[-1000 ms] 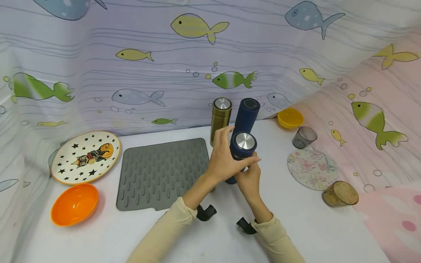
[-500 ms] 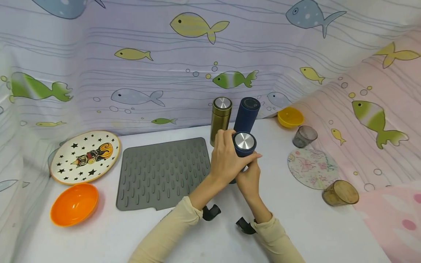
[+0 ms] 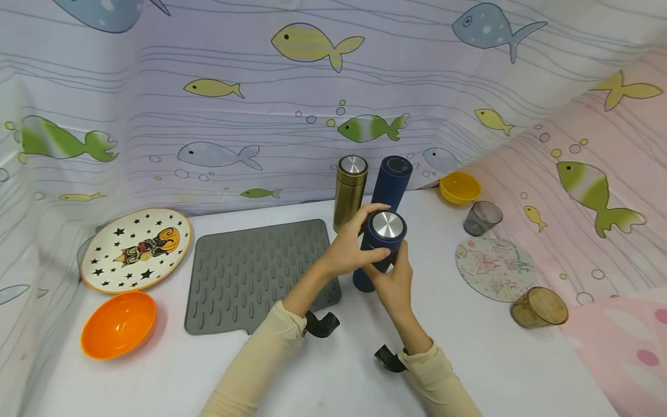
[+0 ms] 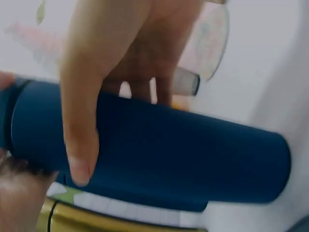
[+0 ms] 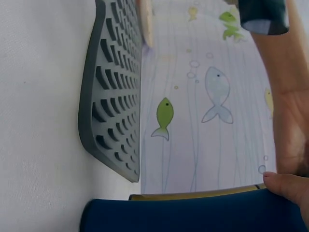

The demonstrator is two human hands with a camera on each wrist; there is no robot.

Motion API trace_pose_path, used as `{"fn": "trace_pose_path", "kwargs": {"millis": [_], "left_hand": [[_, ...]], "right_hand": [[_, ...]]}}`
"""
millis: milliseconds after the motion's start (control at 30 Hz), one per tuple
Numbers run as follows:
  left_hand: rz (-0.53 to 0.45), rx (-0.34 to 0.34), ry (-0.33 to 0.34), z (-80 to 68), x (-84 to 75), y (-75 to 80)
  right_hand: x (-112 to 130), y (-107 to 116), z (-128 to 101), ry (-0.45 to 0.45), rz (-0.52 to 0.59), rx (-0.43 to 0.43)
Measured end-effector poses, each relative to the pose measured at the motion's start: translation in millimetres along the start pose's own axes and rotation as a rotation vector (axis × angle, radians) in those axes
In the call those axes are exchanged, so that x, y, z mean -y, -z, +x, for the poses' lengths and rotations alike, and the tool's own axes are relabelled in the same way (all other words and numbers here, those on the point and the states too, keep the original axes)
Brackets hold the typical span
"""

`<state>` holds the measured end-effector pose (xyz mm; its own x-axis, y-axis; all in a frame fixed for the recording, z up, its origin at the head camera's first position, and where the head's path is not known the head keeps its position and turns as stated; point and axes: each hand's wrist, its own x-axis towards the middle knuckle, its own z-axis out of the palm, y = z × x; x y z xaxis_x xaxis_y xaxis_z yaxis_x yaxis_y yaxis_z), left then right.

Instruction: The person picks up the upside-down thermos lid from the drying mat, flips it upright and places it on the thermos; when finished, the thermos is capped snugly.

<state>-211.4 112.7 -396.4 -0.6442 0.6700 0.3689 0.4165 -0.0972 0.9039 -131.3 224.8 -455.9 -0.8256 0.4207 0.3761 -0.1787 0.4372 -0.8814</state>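
A navy blue thermos with a shiny steel-topped lid (image 3: 388, 225) stands between both hands. My right hand (image 3: 393, 286) grips its body; in the left wrist view the right thumb (image 4: 82, 140) lies across the blue body (image 4: 183, 145) and the fingers go behind it. Around the upper end, at the lid, is my left hand (image 3: 344, 249), its fingers reaching to the far side and its thumb across the front. A gold thermos (image 3: 348, 200) and another blue thermos (image 3: 394, 176) stand upright just behind.
A grey ridged mat (image 3: 260, 278) lies left of the hands, beyond it a star-patterned plate (image 3: 120, 260) and an orange bowl (image 3: 118, 324). On the right are a yellow bowl (image 3: 460, 188), grey glass (image 3: 482, 219), round floral mat (image 3: 492, 269) and amber glass (image 3: 539, 307).
My left hand first turns rightward around the lid, then swings back left, its thumb now farther left across the front. The right hand and the held thermos stay nearly in place.
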Motion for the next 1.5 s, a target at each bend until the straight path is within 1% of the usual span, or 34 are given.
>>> {"fn": "trace_pose_path", "kwargs": {"millis": [67, 100, 167, 200, 233, 267, 300, 400, 500, 533, 600, 700, 800, 833, 867, 900, 967, 1067, 1167, 1233, 1367, 1433, 1500], "left_hand": [[0.003, 0.018, 0.007, 0.6, 0.1, -0.8], [0.032, 0.017, 0.014, 1.0, -0.9, -1.5], [0.126, 0.0, 0.01, 2.1, -1.9, -3.0], [0.152, -0.01, 0.013, 2.7, -1.9, -3.8], [0.152, -0.017, 0.014, 3.4, -1.2, -4.4], [0.122, -0.016, 0.006, 4.1, -0.5, -4.6], [0.069, -0.004, -0.005, 4.7, 0.6, -4.2], [-0.014, -0.003, 0.017, 5.6, 1.8, -4.5], [0.041, -0.039, 0.023, 6.2, 1.4, -5.4], [0.04, -0.044, 0.027, 6.2, 1.0, -5.7], [-0.009, -0.039, 0.015, 6.7, 1.1, -5.3], [0.017, -0.045, 0.039, 7.1, 1.3, -4.7], [0.098, -0.054, 0.053, 7.1, 1.5, -5.3], [0.082, -0.044, 0.043, 7.6, 2.5, -5.5], [0.039, -0.029, 0.029, 7.5, 3.1, -5.5], [0.006, -0.019, 0.031, 7.1, 3.0, -5.5], [-0.01, -0.017, 0.032, 6.8, 3.8, -5.7], [0.025, -0.03, 0.035, 5.8, 3.7, -5.7], [-0.022, -0.011, 0.028, 5.6, 3.9, -5.4], [-0.008, -0.015, 0.036, 5.4, 3.8, -5.3], [0.05, -0.042, 0.042, 4.3, 2.9, -4.8], [-0.015, -0.025, 0.026, 4.1, 3.6, -4.5], [-0.057, -0.023, 0.04, 3.8, 3.3, -5.0]], "right_hand": [[-0.7, -0.2, -0.5, -0.004, 0.005, 0.006], [-0.8, -0.2, -0.7, -0.002, 0.004, 0.008], [-1.3, -0.2, -1.1, 0.004, 0.004, 0.012], [-1.4, -0.2, -1.3, 0.004, 0.005, 0.014], [-1.1, -0.3, -1.5, 0.002, 0.005, 0.017], [-0.6, -0.4, -1.7, -0.001, 0.001, 0.021], [0.0, -0.5, -1.7, -0.008, -0.001, 0.025], [0.0, -1.1, -1.3, -0.01, 0.002, 0.028], [0.5, -1.2, -0.3, -0.005, 0.011, 0.023], [0.5, -1.2, 0.1, -0.003, 0.013, 0.024], [1.2, -1.1, 0.7, -0.009, 0.018, 0.028], [1.2, -0.9, 1.2, -0.001, 0.023, 0.033], [0.0, -0.5, 0.9, 0.005, 0.022, 0.029], [-0.4, -0.5, 0.9, 0.001, 0.021, 0.026], [-0.5, -0.4, 0.7, -0.004, 0.017, 0.026], [-0.4, -0.3, 0.7, -0.008, 0.017, 0.028], [-0.6, -0.2, 0.7, -0.015, 0.021, 0.033], [-0.8, -0.1, 0.4, -0.017, 0.027, 0.039], [-0.7, -0.1, 0.2, -0.017, 0.025, 0.041], [-1.1, -0.1, 0.2, -0.007, 0.019, 0.041], [-0.8, 0.2, 0.0, -0.007, 0.024, 0.041], [-0.4, 0.4, -0.2, -0.015, 0.016, 0.041], [0.4, 0.5, -0.2, -0.024, 0.017, 0.044]]}}
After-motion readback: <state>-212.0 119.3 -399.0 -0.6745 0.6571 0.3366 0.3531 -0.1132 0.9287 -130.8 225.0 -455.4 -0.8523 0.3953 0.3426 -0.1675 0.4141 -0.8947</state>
